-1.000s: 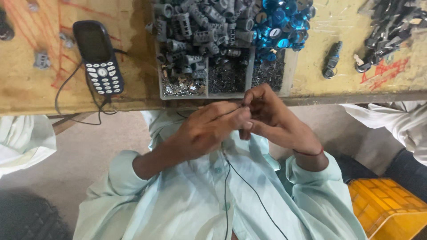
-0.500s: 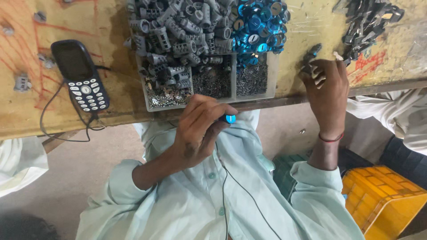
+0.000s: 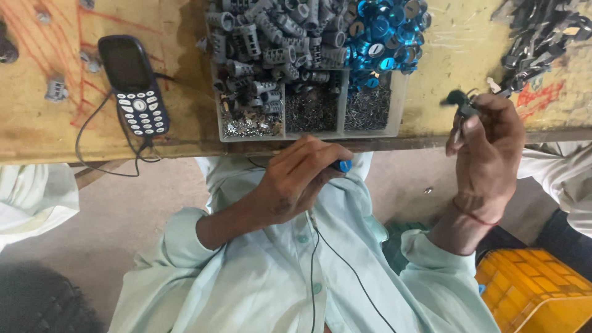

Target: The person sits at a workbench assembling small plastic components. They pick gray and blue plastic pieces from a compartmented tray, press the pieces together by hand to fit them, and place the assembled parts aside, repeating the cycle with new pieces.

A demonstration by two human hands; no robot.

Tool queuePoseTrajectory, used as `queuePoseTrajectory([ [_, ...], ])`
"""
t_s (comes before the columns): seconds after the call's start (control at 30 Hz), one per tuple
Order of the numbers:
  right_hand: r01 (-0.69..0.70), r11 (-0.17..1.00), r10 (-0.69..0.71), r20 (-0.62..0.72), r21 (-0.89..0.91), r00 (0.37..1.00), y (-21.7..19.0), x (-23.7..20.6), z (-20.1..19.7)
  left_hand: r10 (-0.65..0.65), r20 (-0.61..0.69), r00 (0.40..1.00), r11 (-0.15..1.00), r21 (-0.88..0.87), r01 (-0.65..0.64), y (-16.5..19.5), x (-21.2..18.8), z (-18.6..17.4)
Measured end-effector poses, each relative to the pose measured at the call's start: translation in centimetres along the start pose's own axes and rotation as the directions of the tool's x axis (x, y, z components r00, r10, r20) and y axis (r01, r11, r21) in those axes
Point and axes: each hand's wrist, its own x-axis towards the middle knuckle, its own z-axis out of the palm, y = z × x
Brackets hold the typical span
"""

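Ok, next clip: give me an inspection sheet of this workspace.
Surface: worn yellowish wooden bench with red scribbles.
Job's things: small blue cap in left hand; dark small part in right hand.
Clutter: compartment tray with grey plastic pieces, blue round caps, small metal bits; dark parts pile; keypad phone.
Grippers: both hands closed on their pieces.
Cables: black wire by the phone; thin wire down the shirt.
Surroundings: yellow crate; other people's sleeves at both sides.
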Motion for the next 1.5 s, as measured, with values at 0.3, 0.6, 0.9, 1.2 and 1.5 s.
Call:
queuePoseTrajectory([
  [0.3,0.551,0.823,-0.544,0.092,-0.134,0.834,4.2,-6.3,10.5,0.015,0.061,0.998,0.984,0.174,-0.026,0.5,-0.7,-0.8],
  [0.6,0.740,0.429,-0.310,0.685,-0.518,0.660,1.0,-5.3,7.9,-0.394,0.007,0.919,0.889,-0.252,0.383,1.0,-1.0,-0.6],
  [0.9,0.622,0.605,0.231,0.857,-0.498,0.461,-10.2,2.4,13.6,0.048,0.015,0.999,0.994,-0.103,-0.046,0.3,-1.4,-4.6],
  [1.2,0.763,0.212,-0.080,0.767,-0.611,0.637,-2.0,0.9,13.1,-0.288,-0.108,0.951,0.710,0.643,0.288,0.9,-0.6,-6.3],
  [1.5,0.810,0.016,0.007,0.810,-0.587,0.587,1.0,3.2,13.1,-0.353,0.092,0.931,0.592,0.792,0.146,-0.3,0.4,-6.0],
])
